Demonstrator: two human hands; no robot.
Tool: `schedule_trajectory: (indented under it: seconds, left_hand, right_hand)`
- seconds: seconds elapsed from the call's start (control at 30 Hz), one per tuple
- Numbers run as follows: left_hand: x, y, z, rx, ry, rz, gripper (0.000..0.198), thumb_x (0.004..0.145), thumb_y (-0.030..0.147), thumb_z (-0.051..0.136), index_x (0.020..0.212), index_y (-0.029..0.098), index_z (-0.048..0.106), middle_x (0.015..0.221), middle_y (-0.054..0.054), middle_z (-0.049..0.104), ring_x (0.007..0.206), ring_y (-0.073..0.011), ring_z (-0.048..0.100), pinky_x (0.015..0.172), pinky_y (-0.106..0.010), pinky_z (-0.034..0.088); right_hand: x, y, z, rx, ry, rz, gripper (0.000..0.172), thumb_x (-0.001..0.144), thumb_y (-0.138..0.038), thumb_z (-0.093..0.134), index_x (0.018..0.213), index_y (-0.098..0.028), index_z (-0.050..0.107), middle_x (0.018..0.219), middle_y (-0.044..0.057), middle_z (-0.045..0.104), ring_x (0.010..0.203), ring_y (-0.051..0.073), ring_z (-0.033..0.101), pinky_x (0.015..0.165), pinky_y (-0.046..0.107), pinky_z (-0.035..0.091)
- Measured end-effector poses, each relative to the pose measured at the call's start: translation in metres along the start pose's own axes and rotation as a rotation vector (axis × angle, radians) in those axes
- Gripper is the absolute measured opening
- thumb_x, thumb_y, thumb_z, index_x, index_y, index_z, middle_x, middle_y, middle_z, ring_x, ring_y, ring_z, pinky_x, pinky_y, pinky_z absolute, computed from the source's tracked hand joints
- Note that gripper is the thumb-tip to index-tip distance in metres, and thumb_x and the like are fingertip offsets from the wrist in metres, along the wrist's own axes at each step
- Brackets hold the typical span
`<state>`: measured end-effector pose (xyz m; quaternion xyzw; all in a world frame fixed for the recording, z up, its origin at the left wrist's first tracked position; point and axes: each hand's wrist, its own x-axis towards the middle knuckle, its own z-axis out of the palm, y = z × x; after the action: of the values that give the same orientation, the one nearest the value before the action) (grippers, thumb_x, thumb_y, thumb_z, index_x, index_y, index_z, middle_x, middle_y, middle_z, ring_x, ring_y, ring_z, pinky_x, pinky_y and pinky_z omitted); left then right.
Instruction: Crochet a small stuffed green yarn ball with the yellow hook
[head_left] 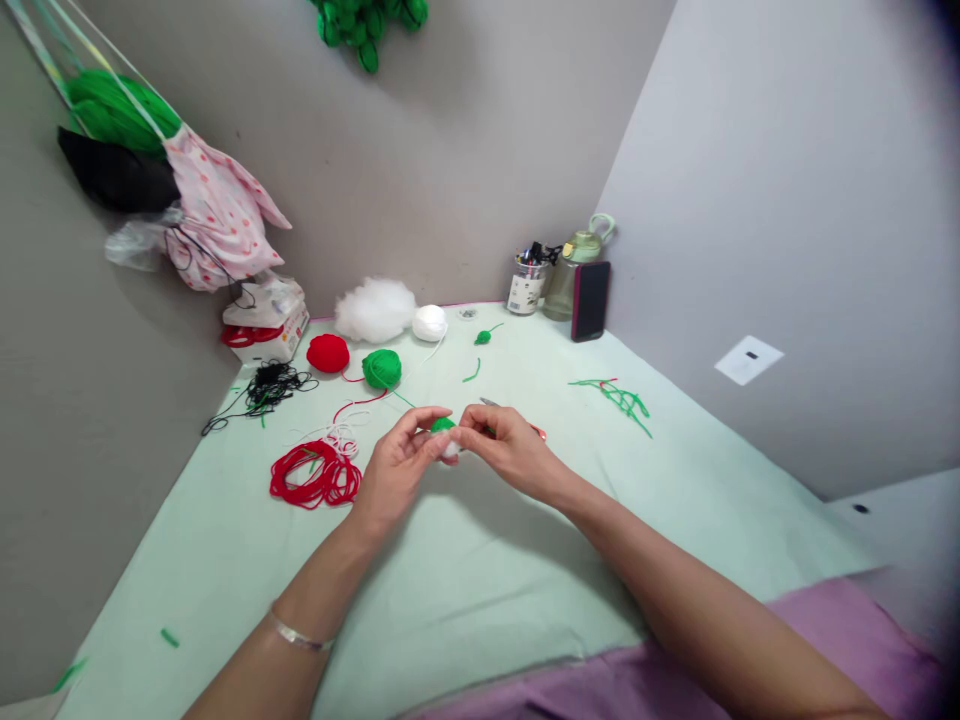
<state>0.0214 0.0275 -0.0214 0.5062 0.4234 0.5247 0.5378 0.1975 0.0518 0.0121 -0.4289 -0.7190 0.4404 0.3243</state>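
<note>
A small green crocheted piece (443, 425) with white stuffing (451, 449) at its lower side sits between my two hands, above the table. My left hand (403, 455) grips it from the left, thumb and fingers closed around it. From the other side, my right hand (504, 443) pinches at its edge with thumb and bent fingers; the exact contact is partly hidden. Green yarn (403, 399) runs from a green ball (382, 369) towards my left hand. Behind my right hand lie scissors (541, 433), mostly covered, with a blade tip and an orange-red handle showing.
Red yarn loops (315, 474), a black yarn tangle (274, 388) and a red ball (328, 353) lie left. Fibre stuffing (375, 308) and a white ball (430, 323) are behind. A phone (591, 301), bottle (561, 288) and pen cup (525, 288) stand back right, near green scraps (619, 400).
</note>
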Motion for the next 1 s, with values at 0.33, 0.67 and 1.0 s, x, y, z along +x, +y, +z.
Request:
schedule_trajectory:
  seconds: [0.33, 0.67, 1.0]
  left_hand:
    - [0.008, -0.024, 0.002, 0.051, 0.282, 0.064, 0.017, 0.082, 0.024, 0.075, 0.086, 0.02, 0.059, 0.075, 0.005, 0.059, 0.063, -0.0124, 0.054, 0.064, -0.026, 0.046]
    - [0.007, -0.012, 0.001, -0.102, 0.247, 0.058, 0.026, 0.087, 0.031, 0.071, 0.111, 0.023, 0.066, 0.109, -0.003, 0.072, 0.095, -0.0167, 0.064, 0.087, -0.027, 0.047]
    - [0.003, -0.018, 0.007, -0.08, 0.219, 0.083, 0.022, 0.086, 0.032, 0.073, 0.105, 0.023, 0.068, 0.101, -0.002, 0.071, 0.095, -0.0195, 0.065, 0.089, -0.031, 0.05]
  right_hand:
    - [-0.009, 0.006, 0.032, -0.081, -0.056, -0.104, 0.018, 0.092, -0.018, 0.054, 0.074, -0.021, 0.053, 0.067, -0.004, 0.05, 0.063, 0.013, 0.041, 0.062, 0.027, 0.029]
    - [0.007, 0.019, -0.003, 0.048, 0.1, -0.129, 0.024, 0.092, -0.037, 0.068, 0.075, -0.02, 0.07, 0.098, 0.006, 0.066, 0.088, 0.019, 0.058, 0.075, 0.03, 0.043]
    - [0.006, 0.014, 0.003, 0.295, 0.036, 0.023, 0.025, 0.089, -0.045, 0.069, 0.095, -0.021, 0.061, 0.095, 0.0, 0.068, 0.056, 0.008, 0.048, 0.054, 0.025, 0.035]
